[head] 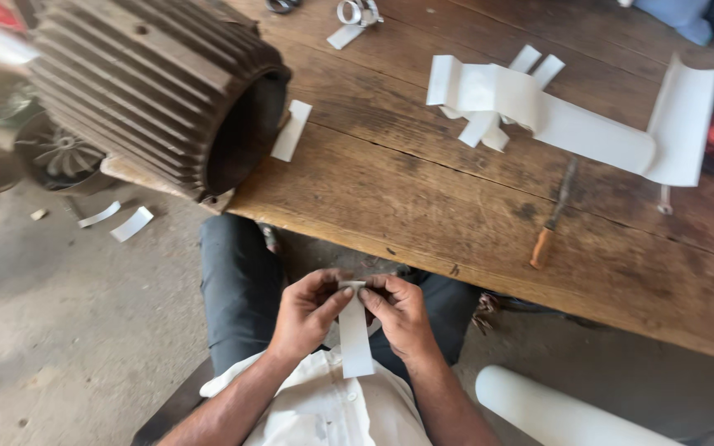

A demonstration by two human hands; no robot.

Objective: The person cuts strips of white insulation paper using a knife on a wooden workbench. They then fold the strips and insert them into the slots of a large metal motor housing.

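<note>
A narrow white strip of stiff insulating paper (354, 330) hangs over the person's lap, pinched at its top end between both hands. The left hand (309, 312) has thumb and forefinger closed on the strip's upper left corner; the right hand (402, 312) is closed on the upper right, so both grips hold the same short edge, which looks folded over. To crease it well, I judge the fingers should keep the fold square to the strip's long sides and press evenly across. Beyond the knees stands the worn brown wooden table (423, 206), carrying a dark ribbed cast-metal motor housing (159, 83), a loose pile of cut white paper pieces (572, 116) and a wooden-handled tool (551, 216).
</note>
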